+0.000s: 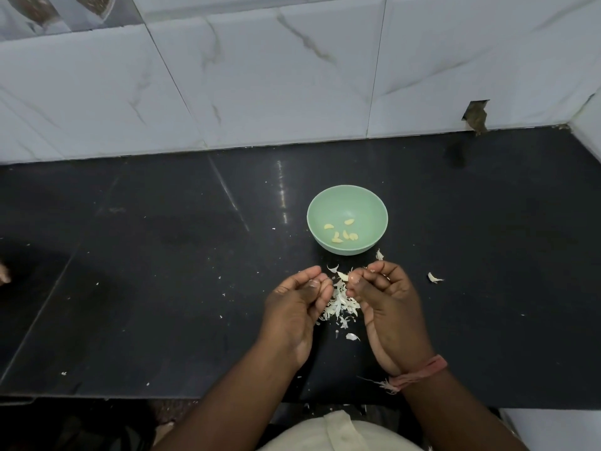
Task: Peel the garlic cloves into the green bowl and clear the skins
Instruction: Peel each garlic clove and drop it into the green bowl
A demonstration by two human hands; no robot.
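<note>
The green bowl (pixel 347 197) stands on the black counter and holds several peeled garlic cloves (pixel 342 231). Just in front of it, my left hand (pixel 297 304) and my right hand (pixel 387 297) face each other with curled fingers. The right hand's fingertips pinch a small pale garlic clove (pixel 343 276); the left hand's fingers are curled close to it, and what they hold is hidden. A heap of white garlic skins (pixel 340 305) lies on the counter between and under the hands. Loose skins lie to the right (pixel 434 278) and near the bowl (pixel 379 255).
The black counter (pixel 162 271) runs to a white marble-tiled wall (pixel 260 92) at the back and a corner at the far right. A notch in the tile (pixel 475 116) sits at the back right. The counter's front edge is near my body. Skin bits cling by my right wrist (pixel 387 384).
</note>
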